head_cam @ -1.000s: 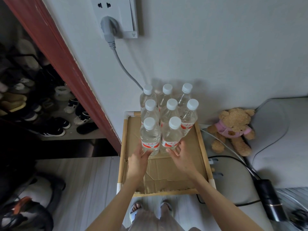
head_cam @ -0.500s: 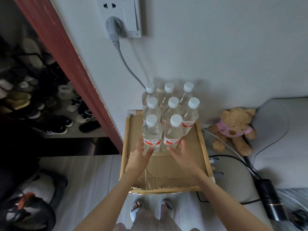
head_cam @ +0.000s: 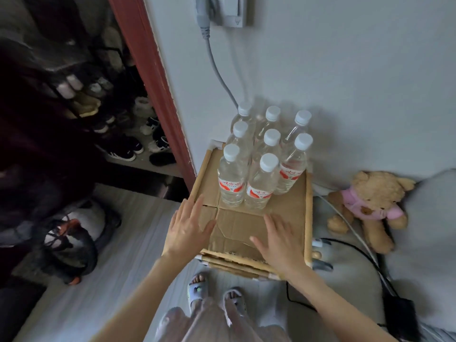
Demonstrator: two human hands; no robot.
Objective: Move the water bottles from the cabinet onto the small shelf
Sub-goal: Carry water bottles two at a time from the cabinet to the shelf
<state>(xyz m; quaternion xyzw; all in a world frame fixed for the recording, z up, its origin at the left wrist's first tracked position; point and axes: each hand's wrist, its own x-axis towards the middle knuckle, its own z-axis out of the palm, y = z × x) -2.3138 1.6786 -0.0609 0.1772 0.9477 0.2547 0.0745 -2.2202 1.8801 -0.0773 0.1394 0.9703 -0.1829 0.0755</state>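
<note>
Several clear water bottles [head_cam: 259, 183] with white caps and red labels stand upright in a tight cluster at the back of the small shelf [head_cam: 307, 208], against the wall. The shelf has a wooden frame and a cardboard top. My left hand [head_cam: 188, 227] hovers with straight fingers over the shelf's front left edge, holding nothing. My right hand [head_cam: 278, 240] is spread flat above the cardboard at the front right, also holding nothing. Both hands are well short of the bottles.
A teddy bear [head_cam: 370, 206] in pink sits right of the shelf beside a grey cushion [head_cam: 434, 218] and cables [head_cam: 345, 215]. A wall socket [head_cam: 222, 11] with a grey cord is above. A red door frame [head_cam: 153, 77] and a shoe rack [head_cam: 103, 114] are left. My feet [head_cam: 214, 294] stand below.
Both hands have drawn back from the front two bottles toward the shelf's front edge. The camera has swung, so the shelf now sits further right and lower in view.
</note>
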